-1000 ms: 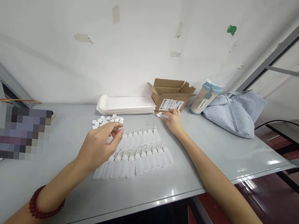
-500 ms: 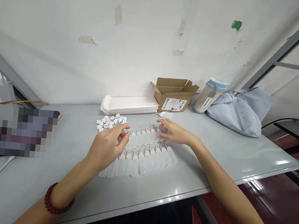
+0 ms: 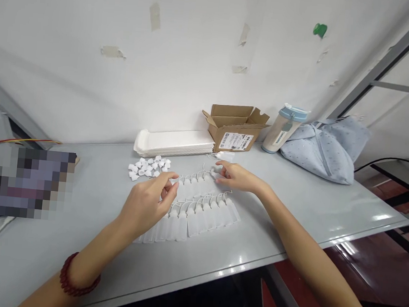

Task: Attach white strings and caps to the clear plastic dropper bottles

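Two rows of small translucent plastic bottles lie side by side on the grey table. My left hand hovers over the left end of the rows, thumb and fingers pinched on something small and white that I cannot make out. My right hand rests at the right end of the back row, fingers curled and touching a bottle there. A pile of small white caps lies just behind my left hand. One more small white bottle lies apart, in front of the cardboard box.
Against the wall stand a stack of white trays, an open cardboard box, a tumbler with a blue lid and a light blue bag. A blurred-out object sits at the left. The table's edge runs along the front and right.
My right hand came back from the cardboard box to the right end of the back row of bottles. My left hand stayed over the rows' left end.
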`<state>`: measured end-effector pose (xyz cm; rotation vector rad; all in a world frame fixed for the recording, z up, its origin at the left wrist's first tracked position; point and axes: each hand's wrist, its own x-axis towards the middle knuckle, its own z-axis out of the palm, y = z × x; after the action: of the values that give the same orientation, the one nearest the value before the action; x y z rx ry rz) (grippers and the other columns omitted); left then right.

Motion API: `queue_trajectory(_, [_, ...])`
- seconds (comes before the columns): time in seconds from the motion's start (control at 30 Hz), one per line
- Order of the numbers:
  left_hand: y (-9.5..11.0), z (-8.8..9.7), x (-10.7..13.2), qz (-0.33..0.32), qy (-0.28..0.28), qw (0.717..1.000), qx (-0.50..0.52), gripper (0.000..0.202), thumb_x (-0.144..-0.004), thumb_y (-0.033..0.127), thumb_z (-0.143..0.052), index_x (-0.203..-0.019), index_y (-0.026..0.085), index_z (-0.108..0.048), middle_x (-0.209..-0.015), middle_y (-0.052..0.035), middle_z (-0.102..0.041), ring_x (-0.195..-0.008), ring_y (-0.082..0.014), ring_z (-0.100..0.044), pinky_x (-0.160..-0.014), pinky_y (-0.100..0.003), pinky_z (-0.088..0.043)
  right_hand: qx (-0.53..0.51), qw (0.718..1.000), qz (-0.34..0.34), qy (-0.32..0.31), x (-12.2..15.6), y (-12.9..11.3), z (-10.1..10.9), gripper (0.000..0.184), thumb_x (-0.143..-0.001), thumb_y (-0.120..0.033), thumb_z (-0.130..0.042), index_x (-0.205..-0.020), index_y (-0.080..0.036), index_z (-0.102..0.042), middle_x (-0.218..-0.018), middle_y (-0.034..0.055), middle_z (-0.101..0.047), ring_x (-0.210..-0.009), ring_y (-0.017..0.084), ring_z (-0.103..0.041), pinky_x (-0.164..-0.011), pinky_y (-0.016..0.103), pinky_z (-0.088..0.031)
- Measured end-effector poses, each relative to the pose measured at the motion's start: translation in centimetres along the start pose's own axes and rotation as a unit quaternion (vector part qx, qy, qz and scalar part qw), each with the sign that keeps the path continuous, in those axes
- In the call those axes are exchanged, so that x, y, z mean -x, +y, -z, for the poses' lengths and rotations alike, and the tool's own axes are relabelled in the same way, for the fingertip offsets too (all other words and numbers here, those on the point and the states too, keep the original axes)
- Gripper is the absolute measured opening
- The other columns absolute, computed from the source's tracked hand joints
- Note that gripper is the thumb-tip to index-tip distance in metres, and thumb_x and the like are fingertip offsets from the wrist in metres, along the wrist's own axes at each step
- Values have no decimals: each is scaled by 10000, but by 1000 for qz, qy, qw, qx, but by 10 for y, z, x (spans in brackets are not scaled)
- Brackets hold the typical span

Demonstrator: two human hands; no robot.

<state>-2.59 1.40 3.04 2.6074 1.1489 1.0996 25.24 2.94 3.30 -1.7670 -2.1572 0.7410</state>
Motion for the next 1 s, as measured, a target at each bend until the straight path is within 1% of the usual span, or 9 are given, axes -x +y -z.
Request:
queue_trajectory(0.17, [0, -1, 1, -3, -6, 1000, -2, 198, -898, 251, -466, -1027, 158, -585, -647, 16, -659, -528, -114, -592, -533, -222, -456, 15, 1000, 4, 4, -1, 4, 2, 572, -810, -293, -568, -1344, -134, -439, -848, 63, -621, -684, 164, -537, -625, 275, -400])
queue_trajectory(0.27, [0, -1, 1, -2, -7, 1000, -1, 205, -898, 252, -467, -1029, 151, -589, -647, 13, -659, -531, -116, -596, -537, -225, -456, 25, 1000, 5, -11, -1, 4, 4, 564, -803, -284, -578, -1334, -143, -449, -836, 55, -609, -679, 162, -525, -623, 272, -392])
queue_trajectory(0.37, [2, -2, 1, 4, -13, 1000, 8, 206, -897, 248, -468, -1031, 149, -589, -647, 12, -659, -535, -117, -599, -546, -229, -458, 31, 999, 2, -17, -1, 5, 5, 581, -804, -297, -588, -1341, -138, -432, -861, 59, -605, -696, 163, -521, -631, 270, -392])
queue_trajectory(0.5, [4, -4, 1, 3, -22, 1000, 17, 197, -896, 241, -461, -1024, 155, -584, -630, 20, -642, -522, -113, -585, -546, -232, -453, 39, 999, 9, -6, -4, 6, 3, 581, -815, -326, -589, -1343, -144, -426, -849, 54, -603, -705, 167, -525, -629, 266, -387])
queue_trajectory(0.63, [6, -5, 1, 3, -35, 999, 22, 202, -900, 244, -445, -1026, 158, -578, -600, 30, -615, -489, -108, -552, -517, -227, -431, 77, 997, 28, 2, -5, 4, 0, 533, -838, -350, -568, -1326, -169, -456, -859, 61, -602, -729, 176, -531, -649, 270, -382])
queue_trajectory(0.8, [6, -6, 1, 10, -47, 998, 27, 192, -897, 246, -444, -1013, 169, -576, -577, 42, -587, -474, -104, -527, -514, -225, -417, 108, 993, 32, 18, -6, 2, -3, 499, -868, -410, -536, -1333, -244, -469, -891, 69, -608, -779, 201, -550, -665, 279, -377])
queue_trajectory(0.9, [6, -6, 1, 12, -46, 998, 31, 184, -898, 247, -453, -1012, 168, -575, -577, 48, -580, -467, -100, -512, -517, -226, -416, 115, 993, 35, 21, -7, 3, -4, 429, -874, -404, -534, -1278, -260, -522, -891, 65, -608, -800, 205, -555, -666, 274, -375])
queue_trajectory(1.0, [6, -6, 0, 15, -51, 998, 34, 180, -900, 248, -459, -1011, 166, -575, -582, 50, -579, -470, -100, -507, -527, -229, -421, 116, 992, 36, 29, -8, 4, -6, 362, -876, -378, -540, -1214, -251, -569, -906, 67, -611, -803, 199, -559, -671, 270, -380])
